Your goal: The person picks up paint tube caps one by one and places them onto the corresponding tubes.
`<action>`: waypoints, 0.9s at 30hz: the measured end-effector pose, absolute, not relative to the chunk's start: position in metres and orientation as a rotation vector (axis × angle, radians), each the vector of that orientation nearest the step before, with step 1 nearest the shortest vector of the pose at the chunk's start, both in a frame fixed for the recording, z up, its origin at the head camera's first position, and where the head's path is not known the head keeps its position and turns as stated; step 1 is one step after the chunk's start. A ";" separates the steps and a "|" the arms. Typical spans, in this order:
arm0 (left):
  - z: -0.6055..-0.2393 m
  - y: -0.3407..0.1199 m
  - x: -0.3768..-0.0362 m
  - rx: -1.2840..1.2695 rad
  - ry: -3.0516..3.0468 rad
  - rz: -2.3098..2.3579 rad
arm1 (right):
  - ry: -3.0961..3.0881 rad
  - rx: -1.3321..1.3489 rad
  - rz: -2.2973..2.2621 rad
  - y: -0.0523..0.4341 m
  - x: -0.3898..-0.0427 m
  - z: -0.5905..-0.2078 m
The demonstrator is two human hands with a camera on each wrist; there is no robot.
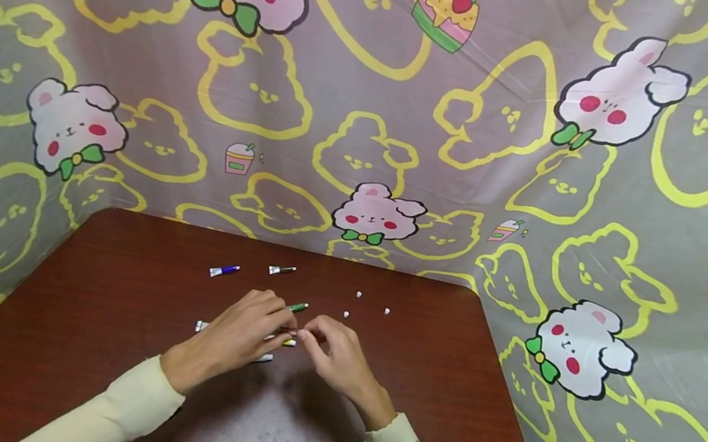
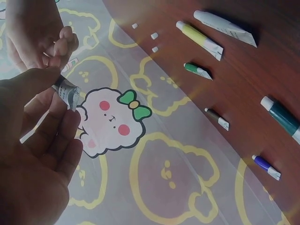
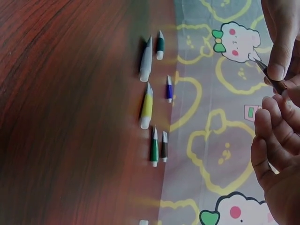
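Note:
Over the middle of the brown table (image 1: pixel 99 335) both hands meet on a small dark tube (image 2: pixel 67 92). My left hand (image 1: pixel 283 329) pinches the tube's body between thumb and fingers (image 2: pixel 56 79). My right hand (image 1: pixel 309 337) has curled fingertips (image 3: pixel 271 111) pinching the tube's other end (image 3: pixel 276 83). In the right wrist view the left thumb (image 3: pixel 280 56) presses on the tube from above. Whether a cap is on that end is hidden by the fingers.
Loose tubes lie around the hands: blue (image 1: pixel 224 271), silver-dark (image 1: pixel 281 270), green (image 1: pixel 296 307), white (image 2: pixel 225 26), yellow (image 2: pixel 199 40), teal (image 2: pixel 283 117). Three small white caps (image 1: pixel 359 294) sit to the right. A printed cartoon cloth (image 1: pixel 543 166) hangs behind and beside the table.

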State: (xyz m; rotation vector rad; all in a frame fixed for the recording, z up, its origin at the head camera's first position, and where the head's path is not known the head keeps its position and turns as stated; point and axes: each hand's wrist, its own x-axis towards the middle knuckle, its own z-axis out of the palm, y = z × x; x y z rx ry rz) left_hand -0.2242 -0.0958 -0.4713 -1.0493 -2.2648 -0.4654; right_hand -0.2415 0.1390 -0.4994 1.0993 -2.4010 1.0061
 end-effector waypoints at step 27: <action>-0.487 -0.098 -0.227 -1.057 -2.206 -0.411 | -2.490 1.029 1.024 0.137 -0.243 -0.507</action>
